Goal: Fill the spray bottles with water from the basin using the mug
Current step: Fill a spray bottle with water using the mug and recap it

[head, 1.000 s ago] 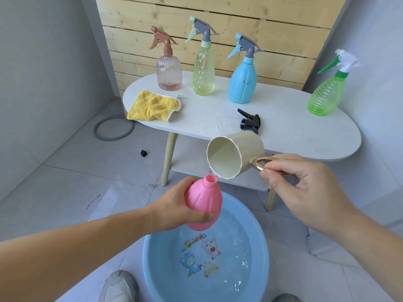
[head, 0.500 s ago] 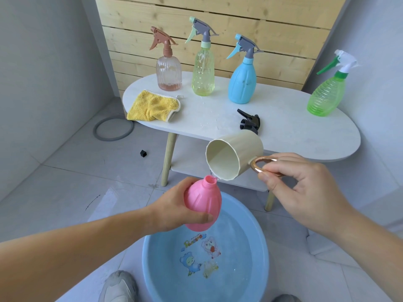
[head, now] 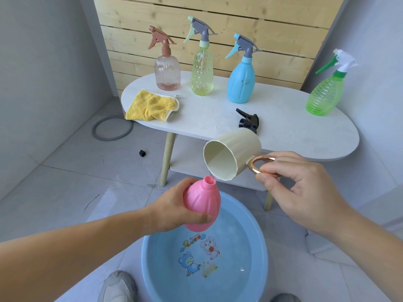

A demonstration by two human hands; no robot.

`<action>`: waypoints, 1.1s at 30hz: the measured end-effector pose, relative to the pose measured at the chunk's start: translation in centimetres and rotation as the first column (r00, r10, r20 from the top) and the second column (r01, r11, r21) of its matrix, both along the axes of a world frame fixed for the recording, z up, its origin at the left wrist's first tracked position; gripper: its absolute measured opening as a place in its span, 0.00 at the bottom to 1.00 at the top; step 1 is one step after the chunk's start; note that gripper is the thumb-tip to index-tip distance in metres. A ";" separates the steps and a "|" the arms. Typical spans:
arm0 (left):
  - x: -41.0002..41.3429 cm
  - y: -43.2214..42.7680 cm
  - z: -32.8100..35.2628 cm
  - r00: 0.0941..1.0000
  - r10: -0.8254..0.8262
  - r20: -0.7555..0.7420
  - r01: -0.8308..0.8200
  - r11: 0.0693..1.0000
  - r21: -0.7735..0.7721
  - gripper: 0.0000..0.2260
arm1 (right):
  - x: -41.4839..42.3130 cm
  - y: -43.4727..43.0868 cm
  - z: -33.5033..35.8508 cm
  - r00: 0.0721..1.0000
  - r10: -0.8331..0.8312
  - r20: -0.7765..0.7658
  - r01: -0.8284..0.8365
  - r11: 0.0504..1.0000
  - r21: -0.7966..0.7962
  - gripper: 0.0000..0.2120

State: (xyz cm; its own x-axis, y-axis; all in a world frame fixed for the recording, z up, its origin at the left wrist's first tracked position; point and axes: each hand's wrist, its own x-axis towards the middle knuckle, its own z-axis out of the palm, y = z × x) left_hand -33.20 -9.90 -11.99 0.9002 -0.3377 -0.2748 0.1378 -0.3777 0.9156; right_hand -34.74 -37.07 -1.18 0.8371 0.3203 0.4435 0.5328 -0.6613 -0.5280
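From my remote seat I see the left hand [head: 174, 211] wrapped round the belly of a pink bottle [head: 202, 203], thumb across the front and fingers behind. The bottle has no cap and is held tilted over the far edge of the blue basin [head: 264, 258].

The right hand [head: 301, 188] pinches the mug's rose-gold ring handle [head: 261, 167] between thumb and forefinger, with the other fingers curled beneath. The cream mug [head: 237, 153] is tipped almost on its side with its mouth towards me. Its lower lip is just above the bottle's neck, and a thin trickle of water runs between them. The mug's inside looks nearly empty.

The basin sits on the floor tiles and holds clear water over a cartoon print on its bottom.

On the white oval table [head: 294, 127] behind stand four capped spray bottles:
- a ribbed clear bottle [head: 167, 73] with a brown trigger
- a yellow-green bottle [head: 201, 70]
- an opaque blue bottle [head: 241, 83]
- a green bottle [head: 325, 94], well apart at the right end

I cannot read their fill levels. A black trigger head [head: 248, 122] lies on the table just behind the mug, and a yellow cloth [head: 152, 105] lies at the left end.
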 end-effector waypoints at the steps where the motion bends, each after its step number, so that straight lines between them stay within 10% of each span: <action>1: 0.0 0.0 0.0 1.000 0.000 0.000 0.000 1.000 0.000 0.39 | 0.0 0.0 0.0 1.000 0.008 0.012 -0.008 1.000 -0.011 0.08; 33: -0.1 -0.1 0.0 1.000 0.000 -0.009 0.000 1.000 0.018 0.38 | -0.1 0.0 -0.1 0.997 0.056 0.053 -0.050 0.993 -0.110 0.12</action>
